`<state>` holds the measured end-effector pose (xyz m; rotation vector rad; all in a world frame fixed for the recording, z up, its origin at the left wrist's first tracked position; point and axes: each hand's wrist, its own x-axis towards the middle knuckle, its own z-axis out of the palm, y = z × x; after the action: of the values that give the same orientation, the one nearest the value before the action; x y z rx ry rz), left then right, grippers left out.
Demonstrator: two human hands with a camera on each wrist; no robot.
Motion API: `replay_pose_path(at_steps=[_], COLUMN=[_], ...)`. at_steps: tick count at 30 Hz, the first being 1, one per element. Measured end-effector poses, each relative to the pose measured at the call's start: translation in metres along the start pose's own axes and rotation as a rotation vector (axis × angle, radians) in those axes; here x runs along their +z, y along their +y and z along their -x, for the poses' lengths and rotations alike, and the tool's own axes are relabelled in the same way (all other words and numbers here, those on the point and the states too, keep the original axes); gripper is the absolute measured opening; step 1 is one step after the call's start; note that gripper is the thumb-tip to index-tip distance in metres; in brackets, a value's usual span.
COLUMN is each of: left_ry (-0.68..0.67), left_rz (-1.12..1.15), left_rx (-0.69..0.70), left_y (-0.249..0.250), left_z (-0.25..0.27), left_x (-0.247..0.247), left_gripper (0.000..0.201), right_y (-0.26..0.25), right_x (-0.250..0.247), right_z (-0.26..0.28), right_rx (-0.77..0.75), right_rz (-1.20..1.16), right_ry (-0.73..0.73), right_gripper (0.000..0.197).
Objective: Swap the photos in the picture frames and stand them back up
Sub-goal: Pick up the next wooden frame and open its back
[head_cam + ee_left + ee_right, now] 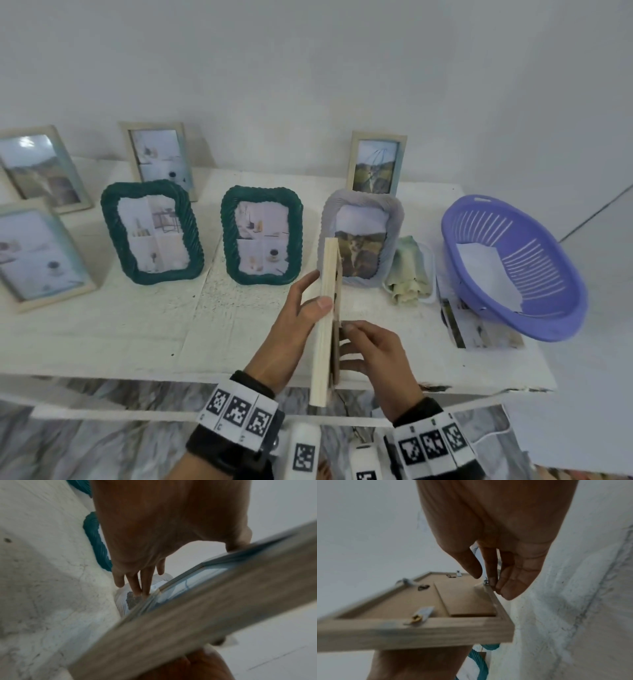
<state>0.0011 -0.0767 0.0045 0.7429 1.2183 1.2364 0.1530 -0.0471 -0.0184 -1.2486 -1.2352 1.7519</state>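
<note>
I hold a light wooden frame (323, 359) upright and edge-on above the front of the white table (137, 329). My left hand (308, 301) grips it, thumb on the narrow edge and fingers flat on the glass side. The left wrist view shows those fingers (144, 582) along the glass of the frame (188, 615). My right hand (373, 349) is at the back. In the right wrist view its fingertips (493, 585) bunch on a small metal tab (485, 581) at the edge of the frame (419, 630), beside the brown backing board (399, 601).
Two green frames (152, 233) (262, 236) and a grey frame (363, 236) stand mid-table, with several wooden frames behind and at the left. A purple basket (513, 267) holding white paper sits right, over loose photos (479, 329). A green cloth (409, 270) lies beside it.
</note>
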Motion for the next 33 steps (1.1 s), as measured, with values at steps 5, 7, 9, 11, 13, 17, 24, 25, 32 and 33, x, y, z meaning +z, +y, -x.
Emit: replay_pose_path(at_steps=[5,7,9,11,13,17,24,25,32,33], left_ry=[0.113,0.196,0.251,0.294,0.338,0.392,0.377,0.375,0.345,0.343], left_rz=[-0.037,-0.028,-0.086,-0.190,-0.343,-0.711,-0.800,-0.789,-0.739,-0.746], left_rx=[0.072,0.081,0.075,0.068,0.071,0.099,0.260,0.272,0.300,0.296], left_y=[-0.006,-0.015,-0.028,-0.041,-0.052,-0.068,-0.079,-0.080,-0.082,-0.082], left_z=[0.001,0.000,0.000,-0.002,-0.004,-0.010,-0.010,-0.009,-0.009,-0.009], left_x=[-0.017,-0.028,-0.038,-0.045,-0.050,-0.060,-0.066,-0.066,-0.066,-0.066], left_gripper=[0.049,0.033,0.022,0.018,0.019,0.023,0.024,0.024,0.031,0.032], right_y=[0.009,0.016,0.025,0.032,0.038,0.048,0.044,0.043,0.036,0.036], right_x=[-0.013,-0.020,-0.025,-0.027,-0.025,-0.020,-0.014,-0.015,-0.021,-0.022], right_z=[0.000,-0.003,-0.005,-0.007,-0.008,-0.012,-0.023,-0.025,-0.032,-0.033], right_rx=[-0.054,-0.089,-0.113,-0.136,-0.170,-0.259,-0.266,-0.260,-0.248,-0.262], right_rz=[0.101,0.224,0.370,0.525,0.608,0.737,0.953,0.960,0.918,0.923], right_ry=[0.176,0.225,0.244,0.263,0.265,0.220,0.137,0.121,0.041,0.031], right_gripper=[0.012,0.015,0.011,0.008,0.016,0.028,0.023,0.019,0.010,0.012])
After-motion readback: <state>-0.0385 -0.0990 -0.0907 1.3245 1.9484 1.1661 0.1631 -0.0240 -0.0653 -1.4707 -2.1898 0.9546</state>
